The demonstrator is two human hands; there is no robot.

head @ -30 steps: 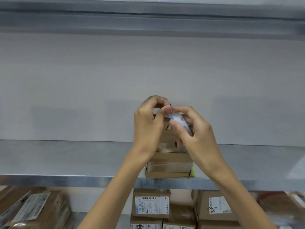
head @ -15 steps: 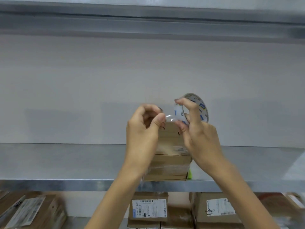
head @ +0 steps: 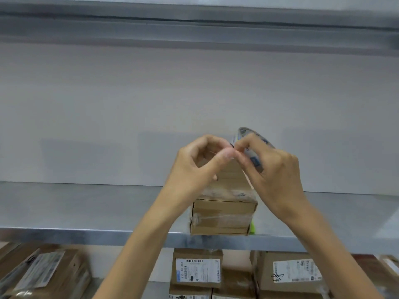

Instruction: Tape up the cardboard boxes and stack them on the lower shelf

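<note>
Cardboard box (head: 224,212) stood on the steel shelf (head: 86,208), its front face flush with the shelf's front lip, a little right of the view's middle. Clear tape was already wrapped round its top edge and across its front face.

At 12 o'clock from the box, above its top, both hands met at the fingertips. The right hand (head: 274,175), at about 1 o'clock, had its fingers curled round a roll of tape (head: 246,133), which was held on edge with the rim tilted to the left. The left hand (head: 194,167), at about 11 o'clock, pinched thumb against forefinger right at the near rim of the roll, touching the right hand's fingertips. The tape's free end was too fine to make out. Both forearms rose from the bottom of the view and crossed in front of the shelf lip.

At 4 o'clock, just beside the box's lower right corner, a small green object (head: 252,227) peeked out; its kind could not be told.

Under the shelf, at 6 o'clock, stood a labelled box (head: 197,268) on top of others, with a second labelled box (head: 291,272) just beside it at 5 o'clock and a tilted, blurred box (head: 38,275) well apart at 8 o'clock. A pale wall (head: 194,93) closed the back, and another steel shelf (head: 194,20) ran overhead.
</note>
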